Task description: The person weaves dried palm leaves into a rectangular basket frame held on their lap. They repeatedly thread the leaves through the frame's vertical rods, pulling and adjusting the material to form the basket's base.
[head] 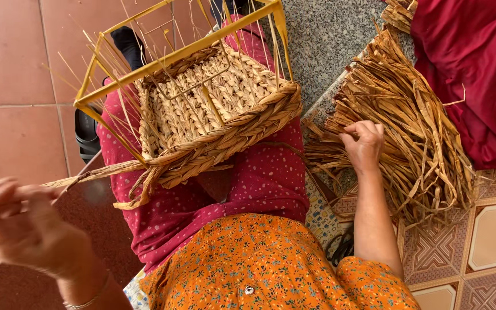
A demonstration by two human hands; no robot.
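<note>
Lighting: bright, even daylight, soft; source direction not discernible. Shadows: faint, beneath the woven basket (219,109). Glare: none. Focus: sharp on the dried straw pile (409,132); left hand (24,229) blurred, near lens. Edge distortion: mild wide-angle stretch.

Single view only, head-mounted, so no second view to overlap with. It looks steeply down over the wearer's chest and lap: the orange blouse (271,264) fills the bottom centre, very close to the lens. The basket (219,115) on the lap sits upper centre, at about arm's reach. The left hand (21,227) is at the lower left edge, near the lens and blurred. The right hand (364,143) is right of centre, further out, on the straw pile (409,132). Tiled floor (12,69) fills the upper left; red cloth (477,63) is cut off by the upper right corner.
</note>
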